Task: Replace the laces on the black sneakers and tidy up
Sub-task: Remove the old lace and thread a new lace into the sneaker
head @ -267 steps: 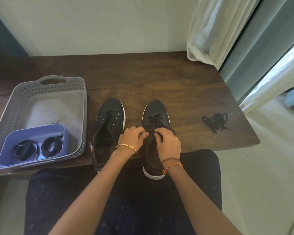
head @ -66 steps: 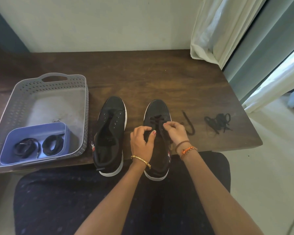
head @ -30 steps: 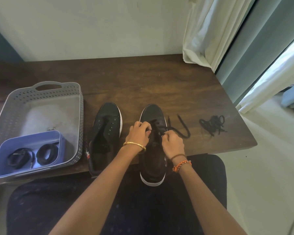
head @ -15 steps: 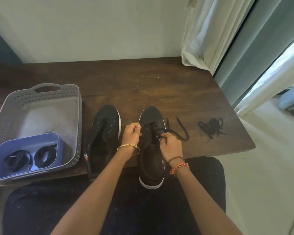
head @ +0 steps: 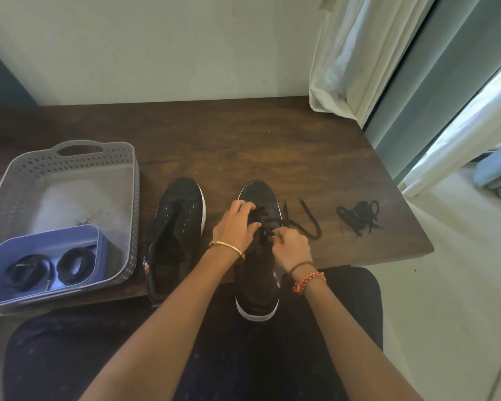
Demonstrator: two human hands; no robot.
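Right sneaker: black low-top canvas sneaker with a white sole, toe pointing away from the person, heel hanging over the near edge of the dark brown wooden table.
Lace in work: black flat shoelace crossing the upper eyelets of that sneaker, its loose ends curling onto the table just to the right of the toe.
Left hand: rests on the front of the right sneaker, fingers curled over the lacing; whether they pinch the lace cannot be told.
Right hand: at the sneaker's right eyelet row, thumb and forefinger pinching the lace, other fingers curled in.
Left sneaker: matching black sneaker just beside it, eyelets bare.
Removed lace: tangled black shoelace pile on the table, farther right, apart from the shoes.
Basket: grey perforated plastic basket with a handle at the table's left.
Tray: light blue plastic tray inside the basket's near end.
Coiled laces: two black coiled shoelace bundles in the tray.
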